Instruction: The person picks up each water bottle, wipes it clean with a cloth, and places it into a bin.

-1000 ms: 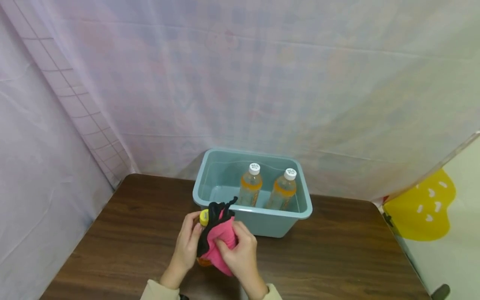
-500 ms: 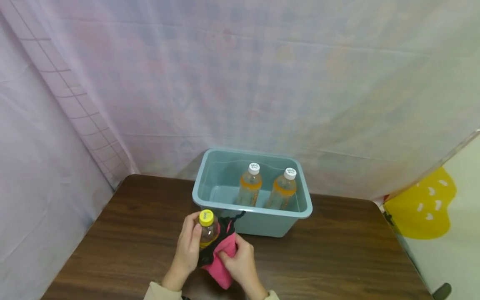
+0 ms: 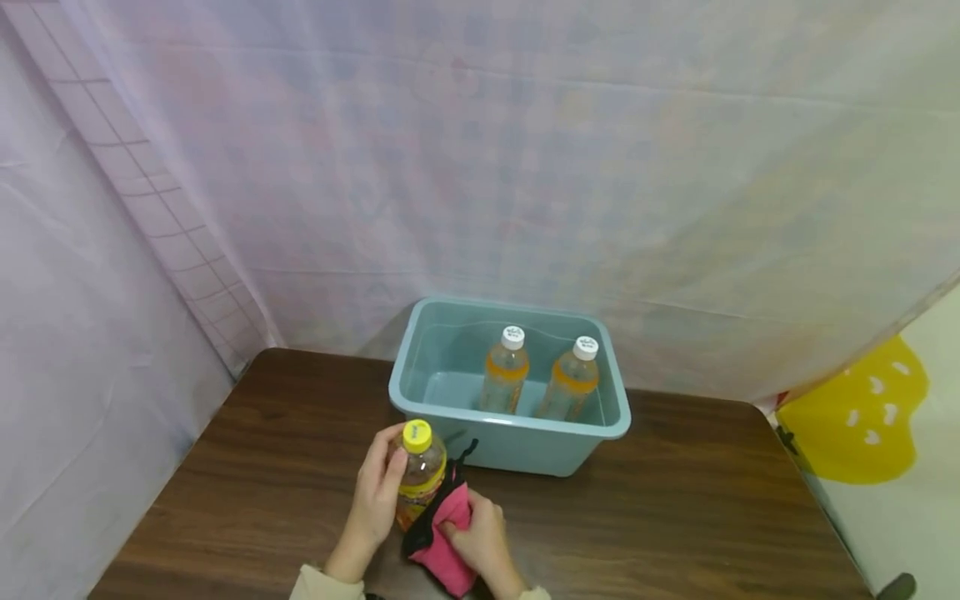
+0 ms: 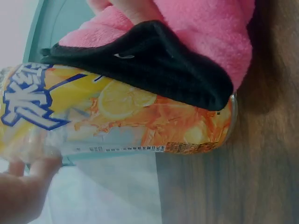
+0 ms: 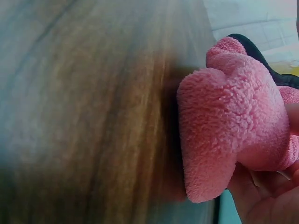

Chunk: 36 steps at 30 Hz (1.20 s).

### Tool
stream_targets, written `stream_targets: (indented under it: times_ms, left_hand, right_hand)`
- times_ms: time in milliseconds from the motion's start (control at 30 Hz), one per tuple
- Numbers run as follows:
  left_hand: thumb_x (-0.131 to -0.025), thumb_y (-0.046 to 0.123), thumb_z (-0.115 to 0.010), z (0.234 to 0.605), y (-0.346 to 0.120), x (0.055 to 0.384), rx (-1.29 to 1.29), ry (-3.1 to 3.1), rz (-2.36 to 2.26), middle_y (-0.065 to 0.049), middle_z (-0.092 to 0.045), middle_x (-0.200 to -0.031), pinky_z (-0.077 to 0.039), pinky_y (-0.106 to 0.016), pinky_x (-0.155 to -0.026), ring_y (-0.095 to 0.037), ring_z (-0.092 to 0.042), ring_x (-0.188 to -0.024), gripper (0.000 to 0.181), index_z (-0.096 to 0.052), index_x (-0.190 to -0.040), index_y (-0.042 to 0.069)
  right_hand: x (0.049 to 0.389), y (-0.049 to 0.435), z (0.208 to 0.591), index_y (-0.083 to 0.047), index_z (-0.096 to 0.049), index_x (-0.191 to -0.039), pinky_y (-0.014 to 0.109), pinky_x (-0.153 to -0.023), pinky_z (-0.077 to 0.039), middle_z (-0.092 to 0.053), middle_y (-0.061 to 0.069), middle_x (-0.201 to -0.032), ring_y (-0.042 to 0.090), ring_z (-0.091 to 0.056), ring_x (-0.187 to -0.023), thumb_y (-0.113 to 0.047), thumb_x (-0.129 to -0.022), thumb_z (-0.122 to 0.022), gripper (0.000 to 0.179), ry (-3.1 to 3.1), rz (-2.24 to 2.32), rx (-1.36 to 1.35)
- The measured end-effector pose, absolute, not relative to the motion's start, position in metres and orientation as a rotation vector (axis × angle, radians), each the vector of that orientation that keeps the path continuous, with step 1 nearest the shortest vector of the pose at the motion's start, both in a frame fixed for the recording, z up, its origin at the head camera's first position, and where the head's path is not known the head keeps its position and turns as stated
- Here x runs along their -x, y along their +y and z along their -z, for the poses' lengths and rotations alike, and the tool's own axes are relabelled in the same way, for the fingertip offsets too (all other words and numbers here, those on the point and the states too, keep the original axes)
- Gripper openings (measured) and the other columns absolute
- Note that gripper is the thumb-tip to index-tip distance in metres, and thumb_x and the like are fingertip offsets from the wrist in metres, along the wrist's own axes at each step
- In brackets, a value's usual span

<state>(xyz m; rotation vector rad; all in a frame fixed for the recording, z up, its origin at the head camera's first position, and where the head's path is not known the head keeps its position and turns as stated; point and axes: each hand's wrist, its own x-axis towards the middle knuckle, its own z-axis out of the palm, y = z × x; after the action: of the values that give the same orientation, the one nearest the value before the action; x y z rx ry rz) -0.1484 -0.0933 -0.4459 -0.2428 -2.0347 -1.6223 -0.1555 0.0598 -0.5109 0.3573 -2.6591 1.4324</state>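
My left hand (image 3: 378,487) grips a bottle (image 3: 422,475) with a yellow cap near its top. In the left wrist view the bottle (image 4: 121,114) has a label with lemon slices and orange drink, and its base is near the wooden table. A pink plush cloth (image 3: 448,546) with black edging and a black cord is bunched in my right hand (image 3: 483,533). In the left wrist view its black-edged side lies against the bottle. Fuzzy pink folds of the cloth (image 5: 233,112) fill the right wrist view, partly hiding the fingers.
A blue-green plastic tub (image 3: 517,450) stands just beyond my hands on the brown wooden table (image 3: 675,500). Inside it are two white-capped bottles, one at the middle (image 3: 505,379) and one at the right (image 3: 572,385). A pale curtain (image 3: 480,167) hangs behind.
The pink cloth has moved down and away from the yellow-capped bottle, which now shows its neck and part of its label. My left hand stays near the bottle's top; my right hand has lowered slightly.
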Motion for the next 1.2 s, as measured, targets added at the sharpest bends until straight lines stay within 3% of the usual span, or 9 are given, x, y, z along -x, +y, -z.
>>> stream_targets:
  times_ms: [200,267,400,533,667,833,1000,1200]
  left_hand:
    - [-0.072,0.011,-0.074,0.441,-0.084,0.146,0.057,-2.079,1.63,-0.006,-0.055,-0.11,-0.043,-0.033,-0.087,-0.013,-0.051,-0.102,0.049,-0.051,-0.115,0.005]
    - [-0.068,0.012,-0.078,0.441,-0.082,0.146,0.015,-2.065,1.621,-0.005,-0.052,-0.109,-0.041,-0.035,-0.088,-0.014,-0.049,-0.103,0.052,-0.054,-0.115,0.006]
    - [-0.071,0.01,-0.075,0.44,-0.082,0.146,0.005,-2.054,1.615,-0.007,-0.046,-0.107,-0.037,-0.041,-0.089,-0.017,-0.045,-0.103,0.051,-0.056,-0.118,0.007]
    - [-0.077,0.009,-0.069,0.44,-0.083,0.145,0.06,-2.086,1.643,-0.01,-0.049,-0.108,-0.038,-0.044,-0.089,-0.022,-0.049,-0.104,0.057,-0.043,-0.127,0.006]
    - [-0.08,0.005,-0.064,0.441,-0.085,0.144,0.102,-2.086,1.694,-0.012,-0.056,-0.11,-0.041,-0.036,-0.087,-0.016,-0.052,-0.101,0.049,-0.037,-0.121,0.003]
    - [-0.082,0.005,-0.061,0.439,-0.087,0.146,0.181,-2.088,1.684,-0.011,-0.051,-0.118,-0.036,-0.025,-0.091,-0.007,-0.045,-0.106,0.04,-0.044,-0.118,0.001]
    - [-0.082,0.004,-0.06,0.435,-0.093,0.147,0.257,-2.085,1.641,-0.008,-0.051,-0.113,-0.041,-0.028,-0.087,-0.006,-0.046,-0.104,0.034,-0.053,-0.116,0.002]
    - [-0.082,-0.003,-0.057,0.436,-0.106,0.146,0.399,-2.078,1.562,-0.013,-0.059,-0.112,-0.046,-0.027,-0.083,-0.003,-0.051,-0.103,0.035,-0.055,-0.117,-0.001]
  right_hand:
    - [0.155,0.063,0.511,-0.005,-0.064,-0.082,0.021,-0.047,-0.041,-0.061,-0.001,-0.064,0.001,-0.049,-0.053,-0.008,-0.064,-0.074,0.021,-2.672,-1.462,-0.367]
    - [0.154,0.064,0.511,-0.004,-0.064,-0.084,0.021,-0.048,-0.042,-0.062,0.0,-0.066,0.001,-0.05,-0.055,-0.008,-0.065,-0.074,0.022,-2.67,-1.482,-0.367]
    - [0.151,0.067,0.508,-0.004,-0.064,-0.084,0.021,-0.05,-0.044,-0.063,0.002,-0.068,0.001,-0.052,-0.056,-0.009,-0.066,-0.074,0.021,-2.669,-1.548,-0.355]
    - [0.146,0.073,0.503,-0.003,-0.064,-0.084,0.021,-0.051,-0.045,-0.063,0.002,-0.069,0.002,-0.053,-0.057,-0.008,-0.068,-0.074,0.02,-2.652,-1.625,-0.354]
    - [0.14,0.081,0.498,-0.004,-0.064,-0.086,0.021,-0.053,-0.046,-0.064,0.002,-0.071,0.002,-0.055,-0.059,-0.008,-0.069,-0.073,0.02,-2.64,-1.681,-0.355]
    - [0.135,0.086,0.491,-0.006,-0.065,-0.087,0.022,-0.057,-0.047,-0.065,0.002,-0.072,0.002,-0.056,-0.062,-0.008,-0.067,-0.074,0.021,-2.596,-1.64,-0.36]
    - [0.132,0.088,0.479,-0.008,-0.065,-0.084,0.022,-0.058,-0.047,-0.064,0.0,-0.07,0.002,-0.054,-0.063,-0.005,-0.065,-0.075,0.023,-2.507,-1.619,-0.335]
    - [0.118,0.083,0.428,-0.005,-0.063,-0.081,0.02,-0.053,-0.048,-0.063,0.004,-0.066,0.001,-0.053,-0.059,0.006,-0.062,-0.073,0.024,-2.392,-1.641,-0.349]
